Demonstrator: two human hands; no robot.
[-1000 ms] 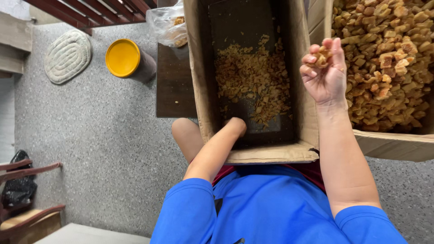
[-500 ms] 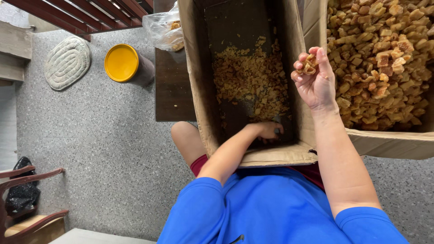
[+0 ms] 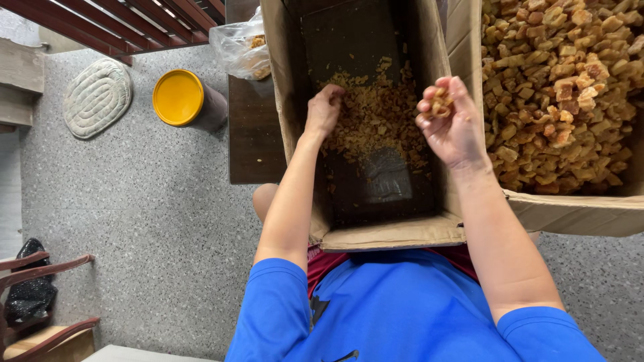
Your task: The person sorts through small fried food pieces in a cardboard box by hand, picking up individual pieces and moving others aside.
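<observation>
My right hand [image 3: 453, 123] is raised over a tall cardboard box [image 3: 392, 236] and grips a small golden-brown chunk [image 3: 440, 102] between its fingertips. My left hand [image 3: 325, 110] reaches down inside that box, fingers curled at the left edge of a layer of small pale crumbs [image 3: 379, 119] on the dark bottom; whether it holds any crumbs is hidden. To the right stands a second cardboard box [image 3: 577, 213] heaped with brown chunks [image 3: 557, 94].
A dark wooden table [image 3: 251, 131] stands left of the box with a clear plastic bag [image 3: 243, 44] on it. A yellow-lidded tub [image 3: 181, 98] and an oval mat [image 3: 98, 97] sit on the speckled floor. A wooden chair [image 3: 40, 315] is at lower left.
My left hand has gone from the near edge of the box deep into it, up to the crumbs. My right hand has carried the chunk leftward from the heaped box to above the crumb box.
</observation>
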